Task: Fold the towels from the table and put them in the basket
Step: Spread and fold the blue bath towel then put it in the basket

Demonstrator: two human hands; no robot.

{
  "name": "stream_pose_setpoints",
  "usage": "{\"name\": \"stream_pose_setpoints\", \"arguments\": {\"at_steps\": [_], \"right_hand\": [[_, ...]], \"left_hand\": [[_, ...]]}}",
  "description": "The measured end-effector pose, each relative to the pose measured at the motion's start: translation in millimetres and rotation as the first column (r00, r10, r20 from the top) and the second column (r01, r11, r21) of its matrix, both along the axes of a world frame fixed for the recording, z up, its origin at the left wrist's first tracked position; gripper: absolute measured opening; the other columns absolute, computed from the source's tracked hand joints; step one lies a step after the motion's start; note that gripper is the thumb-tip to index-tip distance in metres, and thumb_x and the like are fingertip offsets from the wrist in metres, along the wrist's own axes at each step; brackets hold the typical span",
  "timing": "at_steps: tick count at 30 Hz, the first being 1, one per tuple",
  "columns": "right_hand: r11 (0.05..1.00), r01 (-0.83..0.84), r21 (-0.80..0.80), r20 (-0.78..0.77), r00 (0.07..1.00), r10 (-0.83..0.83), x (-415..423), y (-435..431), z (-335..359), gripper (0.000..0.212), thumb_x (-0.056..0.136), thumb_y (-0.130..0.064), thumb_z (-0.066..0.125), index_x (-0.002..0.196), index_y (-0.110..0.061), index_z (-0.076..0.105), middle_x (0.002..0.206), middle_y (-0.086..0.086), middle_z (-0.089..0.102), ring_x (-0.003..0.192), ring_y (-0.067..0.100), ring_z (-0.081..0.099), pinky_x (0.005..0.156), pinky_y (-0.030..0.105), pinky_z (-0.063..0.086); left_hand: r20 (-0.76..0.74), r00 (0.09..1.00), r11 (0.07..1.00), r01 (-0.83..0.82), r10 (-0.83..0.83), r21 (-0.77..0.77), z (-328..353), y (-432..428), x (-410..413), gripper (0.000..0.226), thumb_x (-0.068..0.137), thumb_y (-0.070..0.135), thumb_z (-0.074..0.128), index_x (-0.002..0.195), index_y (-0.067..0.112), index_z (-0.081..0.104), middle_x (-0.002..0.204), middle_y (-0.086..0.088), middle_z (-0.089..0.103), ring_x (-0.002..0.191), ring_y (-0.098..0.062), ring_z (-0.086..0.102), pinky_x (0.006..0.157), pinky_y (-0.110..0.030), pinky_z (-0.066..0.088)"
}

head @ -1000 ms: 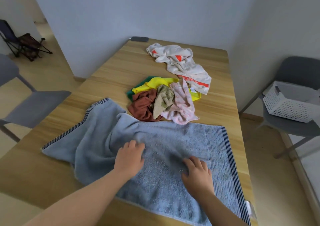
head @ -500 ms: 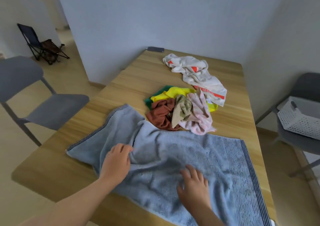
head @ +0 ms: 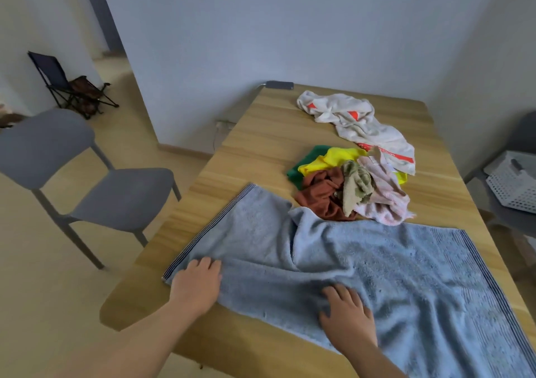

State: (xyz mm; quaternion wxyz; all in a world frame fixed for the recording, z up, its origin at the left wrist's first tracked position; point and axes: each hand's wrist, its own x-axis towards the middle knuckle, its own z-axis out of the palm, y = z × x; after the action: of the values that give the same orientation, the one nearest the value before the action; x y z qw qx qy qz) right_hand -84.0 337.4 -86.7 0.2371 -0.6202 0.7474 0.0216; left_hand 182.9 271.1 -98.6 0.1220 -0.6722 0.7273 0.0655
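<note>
Blue towel (head: pixel 362 261) lies spread over near end of wooden table (head: pixel 275 134), dark striped hems at both short ends, raised crease running thru its middle. L hand (head: pixel 197 285) rests flat on towel's near-left corner just beside the striped hem, fingers straight, not gripping. R hand (head: pixel 346 316) is flat on towel near front edge, fingers spread, nothing pinched. Behind it, touching towel's far edge: pile of small towels (head: pixel 348 186), green, yellow, rust, olive/beige, pink. Farther back is a white towel (head: pixel 362 122) w/ red-orange marks and a red band w/ lettering, too blurred to read. White perforated basket (head: pixel 513 186) sits on a grey chair (head: pixel 516 218) right of table, partly cut off. Another grey chair (head: pixel 116 192) stands left.
</note>
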Motion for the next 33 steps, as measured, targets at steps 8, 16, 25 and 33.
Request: {"name": "stream_pose_setpoints", "arguments": {"at_steps": [8, 16, 25, 33], "right_hand": [[0.997, -0.077, 0.0, -0.002, 0.997, 0.077, 42, -2, 6, 0.049, 0.093, -0.033, 0.04, 0.141, -0.033, 0.03, 0.153, -0.013, 0.017, 0.139, 0.019, 0.02, 0.112, 0.039, 0.022], [0.993, 0.02, -0.115, 0.074, 0.997, -0.012, 44, -7, 8, 0.029, 0.095, -0.035, 0.041, 0.119, -0.029, 0.055, 0.121, -0.011, 0.052, 0.119, 0.014, 0.044, 0.095, 0.028, 0.035], [0.994, 0.061, 0.096, 0.09, 0.993, -0.07, 25, -21, 3, 0.063, 0.093, -0.041, 0.04, 0.149, -0.037, 0.011, 0.156, -0.015, 0.008, 0.143, 0.018, 0.014, 0.114, 0.043, 0.022], [0.995, -0.012, 0.1, 0.099, 0.995, 0.002, 34, -34, 3, 0.063, 0.095, -0.04, 0.04, 0.149, -0.035, 0.009, 0.157, -0.014, 0.009, 0.143, 0.019, 0.014, 0.115, 0.042, 0.02]], "left_hand": [[-0.226, 0.931, 0.955, -0.297, 0.288, -0.003, 11, -14, 36, 0.025, 0.097, 0.029, 0.038, 0.12, 0.024, 0.048, 0.13, -0.002, 0.04, 0.118, -0.023, 0.039, 0.091, -0.032, 0.039], [-0.53, 0.571, 0.777, -0.502, 0.627, 0.38, 7, -32, 27, 0.065, 0.088, 0.042, 0.053, 0.138, 0.007, 0.031, 0.13, -0.016, 0.049, 0.115, -0.033, 0.051, 0.089, -0.037, 0.044], [-0.672, 0.307, 0.717, -0.494, 0.674, 0.492, 1, -63, 5, 0.063, 0.076, 0.018, 0.076, 0.126, -0.001, 0.043, 0.116, -0.017, 0.057, 0.098, -0.029, 0.057, 0.084, -0.04, 0.05], [-0.586, 0.479, 0.708, -0.66, 0.654, 0.25, 12, -71, 44, 0.036, 0.087, 0.028, 0.058, 0.116, 0.006, 0.059, 0.102, -0.012, 0.063, 0.086, -0.028, 0.058, 0.069, -0.034, 0.046]]}}
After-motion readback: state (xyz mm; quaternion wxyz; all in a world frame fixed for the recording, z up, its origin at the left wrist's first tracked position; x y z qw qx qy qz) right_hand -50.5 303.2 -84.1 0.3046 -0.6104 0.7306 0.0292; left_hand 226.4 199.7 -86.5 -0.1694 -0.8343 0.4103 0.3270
